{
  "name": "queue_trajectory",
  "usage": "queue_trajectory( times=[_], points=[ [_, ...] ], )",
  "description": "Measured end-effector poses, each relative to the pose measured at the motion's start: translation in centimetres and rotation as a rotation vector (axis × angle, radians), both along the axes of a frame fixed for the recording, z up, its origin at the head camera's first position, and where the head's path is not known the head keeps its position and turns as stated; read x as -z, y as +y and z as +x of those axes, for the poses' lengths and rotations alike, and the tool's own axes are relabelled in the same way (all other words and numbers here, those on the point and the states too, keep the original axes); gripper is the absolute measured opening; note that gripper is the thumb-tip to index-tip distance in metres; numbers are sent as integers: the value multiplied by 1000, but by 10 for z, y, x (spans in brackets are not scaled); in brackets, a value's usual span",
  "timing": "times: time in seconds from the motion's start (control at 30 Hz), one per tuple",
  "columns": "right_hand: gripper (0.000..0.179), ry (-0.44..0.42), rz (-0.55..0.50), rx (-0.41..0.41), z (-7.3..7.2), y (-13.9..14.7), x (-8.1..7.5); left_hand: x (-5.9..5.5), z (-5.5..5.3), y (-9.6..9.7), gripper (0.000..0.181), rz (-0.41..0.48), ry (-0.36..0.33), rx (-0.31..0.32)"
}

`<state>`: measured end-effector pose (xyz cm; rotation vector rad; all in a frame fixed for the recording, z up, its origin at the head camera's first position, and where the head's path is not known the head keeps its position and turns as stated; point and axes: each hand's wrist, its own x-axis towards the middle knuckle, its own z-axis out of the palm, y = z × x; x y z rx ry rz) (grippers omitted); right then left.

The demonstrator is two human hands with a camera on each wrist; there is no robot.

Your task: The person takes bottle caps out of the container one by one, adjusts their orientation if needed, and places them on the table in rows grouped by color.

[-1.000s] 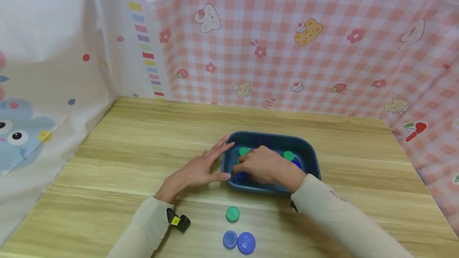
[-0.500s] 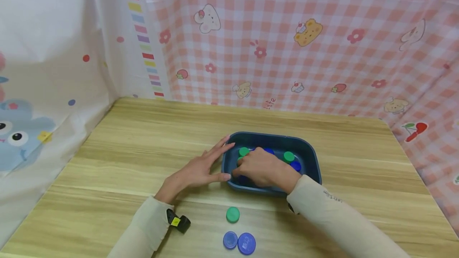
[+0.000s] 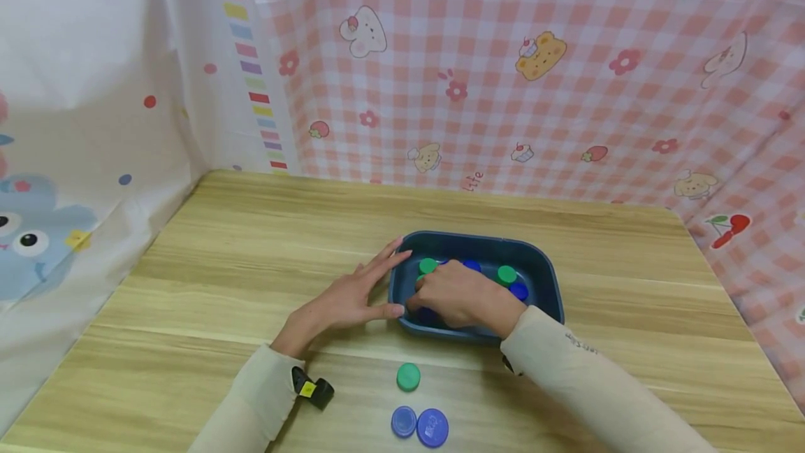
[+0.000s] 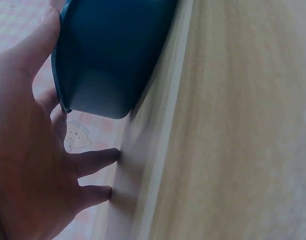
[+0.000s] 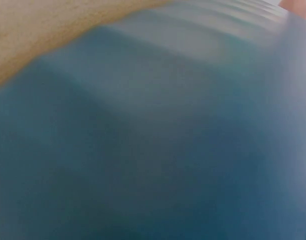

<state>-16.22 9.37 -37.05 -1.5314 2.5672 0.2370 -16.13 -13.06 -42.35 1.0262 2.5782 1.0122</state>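
A dark blue plastic tray (image 3: 534,257) stands on the table with green and blue bottle caps in it. My left hand (image 3: 346,296) lies at the tray's left end, fingers spread, with thumb and index finger at the rim. In the left wrist view, the left hand (image 4: 28,130) touches the tray's edge (image 4: 98,95). My right hand (image 3: 462,296) reaches down into the tray's left part, over a blue cap (image 3: 428,315). Its fingertips are hidden, so I cannot tell whether they pinch a cap. Near it lie a green cap (image 3: 428,266) and a blue cap (image 3: 472,266).
In front of the tray a green cap (image 3: 408,377) lies on the wooden table (image 3: 251,229). Two blue caps, a smaller one (image 3: 404,422) and a larger one (image 3: 432,428), sit side by side nearer me. A checked curtain (image 3: 490,110) hangs behind the table.
My right hand has shifted slightly left and toward me inside the tray, uncovering a blue cap behind it. The left hand, the tray and the caps on the table keep their places.
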Motion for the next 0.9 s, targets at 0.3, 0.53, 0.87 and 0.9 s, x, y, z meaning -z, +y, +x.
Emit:
queue_trajectory(
  times=[0.3, 0.53, 0.87, 0.9],
  points=[
    [34, -27, -6, 31, -1, -2, -1, 0, 0, 0, 79, -7, 8, -5],
    [32, 11, -17, 40, 2, 4, -16, 0, 0, 1, 80, -20, -3, -16],
    [25, 67, -41, 53, 14, 17, -41, 0, 0, 1, 79, -4, -3, -18],
    [25, 75, -41, 57, 16, 19, -44, -1, 1, 1, 79, -5, -4, -19]
  ],
)
